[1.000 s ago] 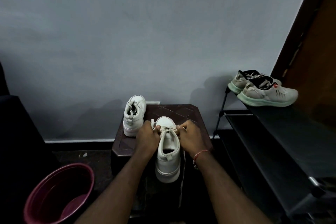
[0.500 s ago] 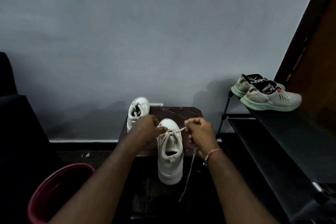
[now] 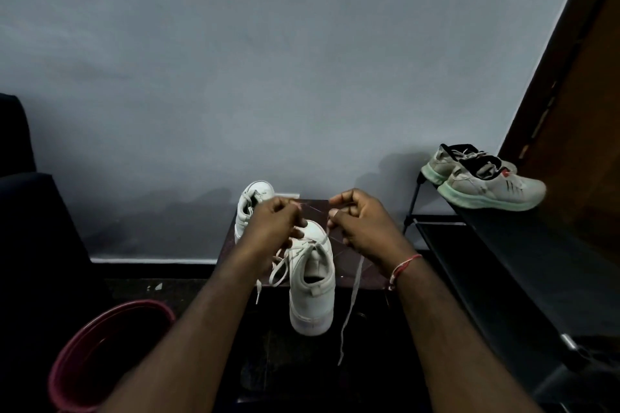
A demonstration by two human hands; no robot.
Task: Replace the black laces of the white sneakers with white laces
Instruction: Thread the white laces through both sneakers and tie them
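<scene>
Head view, left hand point(image 3: 272, 226), right hand point(image 3: 365, 228), each pinching white lace point(image 3: 352, 298) above sneaker point(image 3: 312, 295)

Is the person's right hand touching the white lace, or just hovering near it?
Touching. The head view shows the right hand pinching the white lace, which runs from the sneaker to its fingers and dangles below.

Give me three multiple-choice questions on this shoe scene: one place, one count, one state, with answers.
1. Where do the green-soled shoes sit? A) black rack B) red bucket C) floor
2. How many shoes show? A) two B) four C) six
3. What is the right hand doing? A) lying flat B) pinching a white lace C) gripping a heel
1 A, they rest on the rack's top; 2 B, two white sneakers plus that pair; 3 B, its fingers curl round the lace.
</scene>
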